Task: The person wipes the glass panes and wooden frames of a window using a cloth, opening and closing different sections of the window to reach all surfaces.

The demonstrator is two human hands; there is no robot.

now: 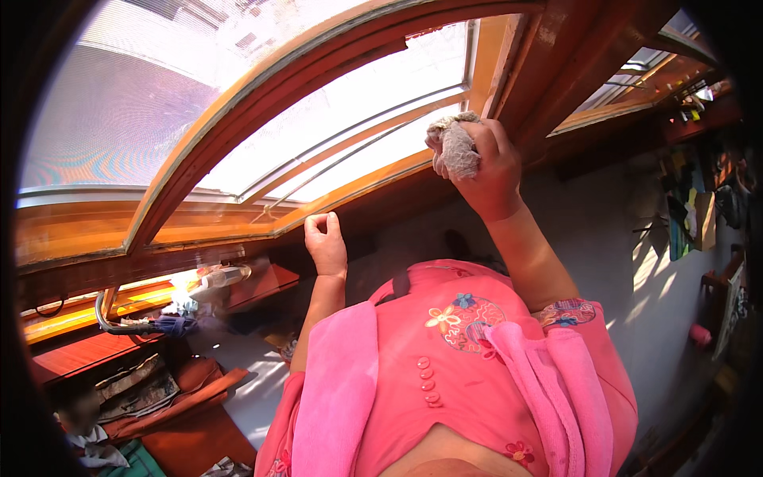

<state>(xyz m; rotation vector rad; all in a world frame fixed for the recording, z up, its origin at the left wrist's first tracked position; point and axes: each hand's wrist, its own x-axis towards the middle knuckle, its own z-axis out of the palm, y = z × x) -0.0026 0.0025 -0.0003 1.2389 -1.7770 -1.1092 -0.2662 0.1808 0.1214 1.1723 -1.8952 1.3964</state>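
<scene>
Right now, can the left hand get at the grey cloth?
Likely yes: nothing visible blocks the space between the left hand and the grey cloth, though the right hand grips it.

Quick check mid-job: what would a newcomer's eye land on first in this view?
Probably the bright pink towel draped over both shoulders of the coral embroidered shirt, filling the lower middle. Next, the right hand, right of centre by the wooden window frame, gripping a grey, fluffy rag. The left hand, curled near the frame's lower edge, shows nothing visible in it.
</scene>
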